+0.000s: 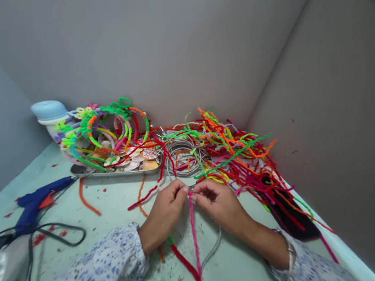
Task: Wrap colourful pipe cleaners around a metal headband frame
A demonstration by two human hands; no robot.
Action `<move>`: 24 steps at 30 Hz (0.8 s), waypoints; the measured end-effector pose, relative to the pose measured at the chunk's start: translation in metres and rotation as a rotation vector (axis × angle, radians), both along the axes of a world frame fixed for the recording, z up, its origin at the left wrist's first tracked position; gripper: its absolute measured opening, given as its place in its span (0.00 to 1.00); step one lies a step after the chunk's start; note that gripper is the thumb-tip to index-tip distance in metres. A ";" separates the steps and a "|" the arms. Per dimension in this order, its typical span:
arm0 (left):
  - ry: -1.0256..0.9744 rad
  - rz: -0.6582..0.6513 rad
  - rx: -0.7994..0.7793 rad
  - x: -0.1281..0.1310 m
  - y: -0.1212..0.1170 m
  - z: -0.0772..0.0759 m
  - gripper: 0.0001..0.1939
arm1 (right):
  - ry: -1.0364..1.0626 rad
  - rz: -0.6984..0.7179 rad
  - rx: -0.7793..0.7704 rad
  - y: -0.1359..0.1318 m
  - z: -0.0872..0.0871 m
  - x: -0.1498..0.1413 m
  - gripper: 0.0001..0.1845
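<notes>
Just above the middle of the table, my left hand (171,202) and my right hand (220,202) meet fingertip to fingertip. Both pinch the upper end of a pink pipe cleaner (194,231), which hangs straight down toward the near edge. A thin grey wire (214,248) curves out from below my right hand to the pink strand. Near the pink strand's lower part, a dark red fuzzy length (185,261) with a green tip slants down to it. The fingers cover whatever is at the pinch point.
Behind my hands lie a coil of grey wire (185,170) and a heap of coloured pipe cleaners (232,146). Decorated hoops (101,123) rest over a metal tray (123,174) of shells. At left are a blue glue gun (33,209), its cord, and a blue-lidded container (49,112).
</notes>
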State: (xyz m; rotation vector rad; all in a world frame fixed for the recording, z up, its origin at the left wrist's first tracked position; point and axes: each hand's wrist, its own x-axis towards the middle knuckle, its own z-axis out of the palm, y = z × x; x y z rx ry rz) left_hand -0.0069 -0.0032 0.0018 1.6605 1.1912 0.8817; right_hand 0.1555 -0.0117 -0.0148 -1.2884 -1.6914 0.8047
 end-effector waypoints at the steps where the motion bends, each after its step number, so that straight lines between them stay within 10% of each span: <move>1: 0.004 0.001 0.010 0.000 -0.001 0.001 0.12 | 0.001 0.005 -0.001 0.000 0.000 0.000 0.05; 14: 0.087 -0.085 0.100 -0.001 0.000 -0.001 0.11 | 0.033 0.002 -0.012 -0.002 0.004 -0.001 0.01; 20: 0.052 -0.070 0.086 -0.003 0.007 -0.003 0.12 | 0.558 0.144 -0.376 0.007 0.001 0.006 0.10; 24: -0.003 -0.024 0.065 -0.004 0.010 -0.002 0.13 | 0.556 0.210 -0.463 0.011 0.001 0.009 0.12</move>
